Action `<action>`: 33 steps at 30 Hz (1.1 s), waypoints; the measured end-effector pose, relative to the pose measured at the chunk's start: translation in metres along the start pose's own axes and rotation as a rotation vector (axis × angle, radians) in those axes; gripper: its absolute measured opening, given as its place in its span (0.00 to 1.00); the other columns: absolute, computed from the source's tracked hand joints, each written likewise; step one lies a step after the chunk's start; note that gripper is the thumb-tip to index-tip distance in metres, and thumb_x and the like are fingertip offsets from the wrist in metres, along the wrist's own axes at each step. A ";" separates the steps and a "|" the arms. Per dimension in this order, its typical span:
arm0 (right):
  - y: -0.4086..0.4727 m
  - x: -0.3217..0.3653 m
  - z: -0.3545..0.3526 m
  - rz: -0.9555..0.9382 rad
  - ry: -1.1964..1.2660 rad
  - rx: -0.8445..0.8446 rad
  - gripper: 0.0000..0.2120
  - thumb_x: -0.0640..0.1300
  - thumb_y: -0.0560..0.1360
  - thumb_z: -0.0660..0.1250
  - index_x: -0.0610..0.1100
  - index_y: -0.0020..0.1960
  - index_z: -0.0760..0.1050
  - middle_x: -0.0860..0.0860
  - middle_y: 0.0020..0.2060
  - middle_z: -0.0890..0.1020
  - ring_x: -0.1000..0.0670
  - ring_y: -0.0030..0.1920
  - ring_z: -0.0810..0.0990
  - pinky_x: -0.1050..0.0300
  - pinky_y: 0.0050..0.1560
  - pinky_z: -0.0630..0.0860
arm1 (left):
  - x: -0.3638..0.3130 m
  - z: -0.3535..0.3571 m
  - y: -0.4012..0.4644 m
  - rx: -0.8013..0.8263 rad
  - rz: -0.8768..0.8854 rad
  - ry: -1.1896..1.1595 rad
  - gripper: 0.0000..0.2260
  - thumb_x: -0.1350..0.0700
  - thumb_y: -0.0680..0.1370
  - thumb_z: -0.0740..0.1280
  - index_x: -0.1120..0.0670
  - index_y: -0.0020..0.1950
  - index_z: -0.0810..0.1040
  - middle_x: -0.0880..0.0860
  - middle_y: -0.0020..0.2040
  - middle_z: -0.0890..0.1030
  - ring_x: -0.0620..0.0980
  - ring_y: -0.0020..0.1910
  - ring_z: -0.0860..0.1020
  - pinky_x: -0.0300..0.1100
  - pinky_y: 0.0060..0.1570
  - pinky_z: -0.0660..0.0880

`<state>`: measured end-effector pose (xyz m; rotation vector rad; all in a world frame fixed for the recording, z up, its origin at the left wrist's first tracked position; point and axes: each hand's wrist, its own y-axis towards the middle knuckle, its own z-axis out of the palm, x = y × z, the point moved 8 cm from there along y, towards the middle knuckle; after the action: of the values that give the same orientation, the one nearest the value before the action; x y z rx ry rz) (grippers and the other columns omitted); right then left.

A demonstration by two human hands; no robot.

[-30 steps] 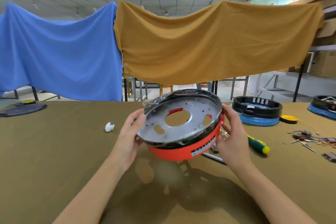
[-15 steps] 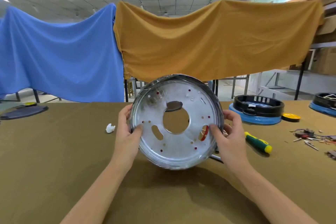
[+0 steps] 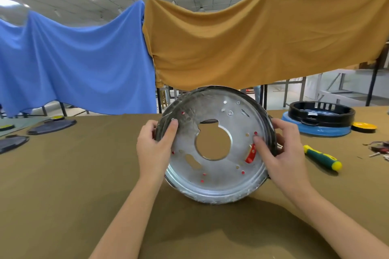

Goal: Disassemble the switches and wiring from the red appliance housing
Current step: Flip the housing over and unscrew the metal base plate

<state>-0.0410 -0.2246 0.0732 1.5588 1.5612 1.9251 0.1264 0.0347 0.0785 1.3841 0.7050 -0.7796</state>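
The round appliance housing (image 3: 214, 176) stands on edge above the table, its silver metal base plate facing me. A large centre hole and several small holes pierce the plate, and red plastic shows through them at the right. My left hand (image 3: 154, 149) grips the left rim, thumb on the plate. My right hand (image 3: 284, 153) grips the right rim, thumb pressed near the red slot. The housing's red outer wall is hidden behind the plate.
A green and yellow screwdriver (image 3: 322, 157) lies on the olive table (image 3: 73, 185) to the right. A black and blue housing (image 3: 317, 120) with a yellow disc (image 3: 365, 126) sits far right. Loose wires and parts (image 3: 379, 149) lie at the right edge. Dark lids (image 3: 51, 126) rest far left.
The housing was tipped from nearly flat, red wall showing, up onto its edge with the metal plate facing me. It has since turned clockwise a little in both hands.
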 end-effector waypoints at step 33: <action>0.086 0.026 0.021 0.046 -0.368 0.046 0.19 0.62 0.75 0.68 0.46 0.46 0.69 0.52 0.40 0.73 0.51 0.41 0.71 0.59 0.36 0.64 | -0.013 0.006 -0.005 -0.011 0.136 0.062 0.17 0.46 0.78 0.70 0.47 0.33 0.67 0.43 0.27 0.67 0.42 0.27 0.64 0.33 0.27 0.62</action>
<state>0.0012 -0.2301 0.1545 1.8547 1.4292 1.5183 0.1147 0.0293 0.0862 1.4352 0.6553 -0.6267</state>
